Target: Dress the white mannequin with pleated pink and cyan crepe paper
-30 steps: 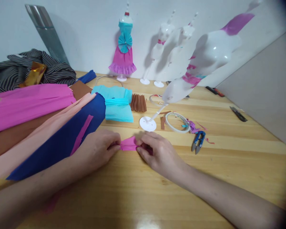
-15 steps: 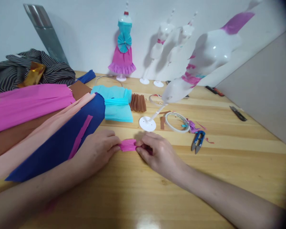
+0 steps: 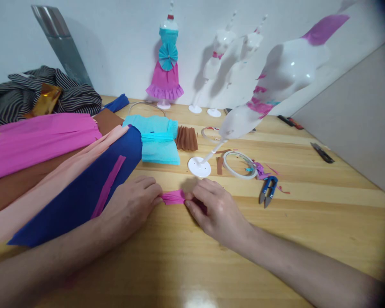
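Between my two hands a short strip of pink crepe paper (image 3: pixel 173 197) is stretched low over the table, creased lengthwise. Its left end is pinched in the fingertips of my left hand (image 3: pixel 135 200). My right hand (image 3: pixel 213 204) grips the other end between thumb and bent fingers, hiding that end. Just behind my right hand is the white round base (image 3: pixel 199 167) of a tilted mannequin (image 3: pixel 280 70) wrapped with pink paper at neck and waist. Left of my left hand, a narrow magenta strip (image 3: pixel 111 184) lies on a dark blue sheet (image 3: pixel 73 201).
Blue thread snips (image 3: pixel 268 191) and a tape roll (image 3: pixel 226 167) lie to the right, with a utility knife (image 3: pixel 322 152) farther off. Turquoise paper (image 3: pixel 160 156) and pleated brown paper (image 3: pixel 187 138) sit behind my hands. A dressed mannequin (image 3: pixel 167 55) stands at the wall.
The pink strip looks more gathered at its left end, where my left fingers have closed tighter. My hands have barely moved, and the view has shifted slightly.
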`<state>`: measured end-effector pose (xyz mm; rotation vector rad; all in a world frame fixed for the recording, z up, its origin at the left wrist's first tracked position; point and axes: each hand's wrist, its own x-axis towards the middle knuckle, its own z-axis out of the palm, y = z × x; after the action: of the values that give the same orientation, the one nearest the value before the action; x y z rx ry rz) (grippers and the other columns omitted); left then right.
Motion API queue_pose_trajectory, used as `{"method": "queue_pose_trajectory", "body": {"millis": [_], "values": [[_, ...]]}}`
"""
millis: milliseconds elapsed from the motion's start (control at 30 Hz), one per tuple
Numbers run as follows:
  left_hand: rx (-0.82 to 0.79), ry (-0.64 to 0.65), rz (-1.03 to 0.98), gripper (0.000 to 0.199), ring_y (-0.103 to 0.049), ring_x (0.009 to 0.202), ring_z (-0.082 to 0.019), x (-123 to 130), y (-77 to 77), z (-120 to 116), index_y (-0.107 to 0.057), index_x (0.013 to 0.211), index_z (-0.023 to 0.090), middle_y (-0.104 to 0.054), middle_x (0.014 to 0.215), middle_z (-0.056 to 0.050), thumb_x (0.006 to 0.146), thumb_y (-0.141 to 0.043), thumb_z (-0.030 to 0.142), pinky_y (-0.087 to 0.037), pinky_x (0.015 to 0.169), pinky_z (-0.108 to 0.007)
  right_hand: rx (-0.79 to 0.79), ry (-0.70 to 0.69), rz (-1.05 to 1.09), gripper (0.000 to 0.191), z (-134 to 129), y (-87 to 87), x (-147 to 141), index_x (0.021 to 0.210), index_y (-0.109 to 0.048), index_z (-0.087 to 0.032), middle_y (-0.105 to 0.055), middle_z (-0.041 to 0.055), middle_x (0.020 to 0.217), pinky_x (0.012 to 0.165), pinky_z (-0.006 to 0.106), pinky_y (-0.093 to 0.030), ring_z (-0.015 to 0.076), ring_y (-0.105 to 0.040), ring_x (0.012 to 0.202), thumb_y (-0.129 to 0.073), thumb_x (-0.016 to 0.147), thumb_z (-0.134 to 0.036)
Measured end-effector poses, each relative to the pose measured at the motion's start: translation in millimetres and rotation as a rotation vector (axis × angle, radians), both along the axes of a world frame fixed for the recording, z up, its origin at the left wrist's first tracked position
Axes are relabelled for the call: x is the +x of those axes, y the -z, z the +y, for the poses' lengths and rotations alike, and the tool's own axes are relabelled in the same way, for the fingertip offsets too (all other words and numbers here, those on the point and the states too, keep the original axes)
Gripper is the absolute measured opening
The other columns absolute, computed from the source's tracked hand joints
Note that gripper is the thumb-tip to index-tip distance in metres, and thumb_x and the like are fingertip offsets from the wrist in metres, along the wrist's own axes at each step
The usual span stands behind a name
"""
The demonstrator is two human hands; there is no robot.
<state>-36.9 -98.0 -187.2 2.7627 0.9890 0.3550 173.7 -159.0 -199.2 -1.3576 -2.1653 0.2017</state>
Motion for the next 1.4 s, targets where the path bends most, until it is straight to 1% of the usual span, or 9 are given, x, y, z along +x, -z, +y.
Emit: {"method": "queue_pose_trajectory", "body": {"millis": [367, 533, 633, 733, 800, 900, 1100, 1233, 1400], "values": [[0.279, 0.133, -0.113, 0.019, -0.051, 0.073, -0.017, -5, -1.9, -6, -0.058, 0.076, 0.017, -0.058, 0.075, -0.003, 0.088, -0.046, 0.009, -0.040, 0.062, -0.027, 0.063, -0.005, 0.023, 0.017, -2, -9.5, 0, 0.069, -0.052, -0.018, -0.051, 0.0049, 0.070, 0.063, 0.033, -0.034, 0.0193, -0.044, 0.070, -0.046, 0.084, -0.012], [0.366, 0.247, -0.108, 0.028, -0.049, 0.072, -0.017, -7, -4.1, -4, -0.057, 0.076, 0.016, -0.058, 0.076, -0.004, 0.090, -0.036, 0.003, -0.039, 0.062, -0.028, 0.050, -0.032, 0.023, 0.017, -3, -10.5, -1, 0.072, -0.052, -0.018, -0.054, 0.0040, 0.068, 0.064, 0.033, -0.032, 0.0186, -0.045, 0.069, -0.045, 0.085, -0.011], [0.325, 0.268, -0.082, 0.029, -0.047, 0.068, -0.017, -8, -5.3, -1, -0.056, 0.073, 0.016, -0.056, 0.071, -0.003, 0.091, -0.036, 0.005, -0.039, 0.059, -0.028, 0.066, -0.044, 0.006, 0.017, -3, -10.4, -1, 0.072, -0.051, -0.018, -0.055, 0.0037, 0.067, 0.064, 0.033, -0.030, 0.0180, -0.045, 0.069, -0.044, 0.086, -0.011], [0.209, 0.191, -0.124, 0.020, -0.050, 0.074, -0.017, -8, -9.4, -1, -0.057, 0.078, 0.017, -0.058, 0.075, -0.003, 0.091, -0.043, 0.012, -0.042, 0.062, -0.027, 0.085, -0.051, -0.032, 0.019, -3, -10.8, -2, 0.072, -0.051, -0.018, -0.055, 0.0037, 0.067, 0.064, 0.033, -0.029, 0.0175, -0.044, 0.068, -0.042, 0.087, -0.011], [0.145, 0.151, -0.188, 0.012, -0.052, 0.082, -0.017, -7, -13.8, -3, -0.058, 0.089, 0.017, -0.061, 0.085, -0.004, 0.091, -0.047, 0.015, -0.045, 0.069, -0.028, 0.099, -0.049, -0.066, 0.019, -4, -11.0, -3, 0.072, -0.051, -0.018, -0.055, 0.0036, 0.067, 0.064, 0.033, -0.029, 0.0173, -0.044, 0.067, -0.042, 0.088, -0.012], [0.103, 0.155, -0.265, 0.017, -0.053, 0.092, -0.018, -6, -18.0, -8, -0.057, 0.104, 0.018, -0.062, 0.102, -0.007, 0.090, -0.049, 0.017, -0.048, 0.080, -0.032, 0.121, -0.045, -0.104, 0.018, -4, -10.7, -4, 0.073, -0.051, -0.018, -0.055, 0.0037, 0.068, 0.063, 0.033, -0.027, 0.0172, -0.043, 0.067, -0.043, 0.087, -0.012], [0.179, 0.167, -0.285, 0.022, -0.040, 0.125, -0.029, 1, -10.1, -14, -0.060, 0.099, 0.020, -0.055, 0.128, -0.010, 0.083, -0.062, 0.034, -0.038, 0.102, -0.050, 0.148, -0.056, -0.123, 0.018, -6, -10.2, -5, 0.072, -0.051, -0.017, -0.056, 0.0044, 0.069, 0.063, 0.032, -0.028, 0.0173, -0.042, 0.068, -0.042, 0.087, -0.012], [0.217, 0.179, -0.268, 0.014, -0.036, 0.130, -0.030, 7, -7.1, -13, -0.061, 0.094, 0.019, -0.056, 0.128, -0.010, 0.082, -0.061, 0.028, -0.035, 0.105, -0.051, 0.142, -0.067, -0.123, 0.018, -7, -9.2, -5, 0.072, -0.051, -0.017, -0.056, 0.0050, 0.070, 0.063, 0.032, -0.028, 0.0177, -0.042, 0.069, -0.043, 0.087, -0.012], [0.219, 0.181, -0.268, 0.007, -0.044, 0.123, -0.027, 10, -7.2, -11, -0.062, 0.088, 0.019, -0.064, 0.114, -0.008, 0.083, -0.058, 0.018, -0.036, 0.104, -0.051, 0.129, -0.093, -0.120, 0.018, -8, -9.3, -7, 0.071, -0.051, -0.017, -0.056, 0.0049, 0.070, 0.063, 0.032, -0.028, 0.0180, -0.043, 0.070, -0.043, 0.087, -0.012]]}}
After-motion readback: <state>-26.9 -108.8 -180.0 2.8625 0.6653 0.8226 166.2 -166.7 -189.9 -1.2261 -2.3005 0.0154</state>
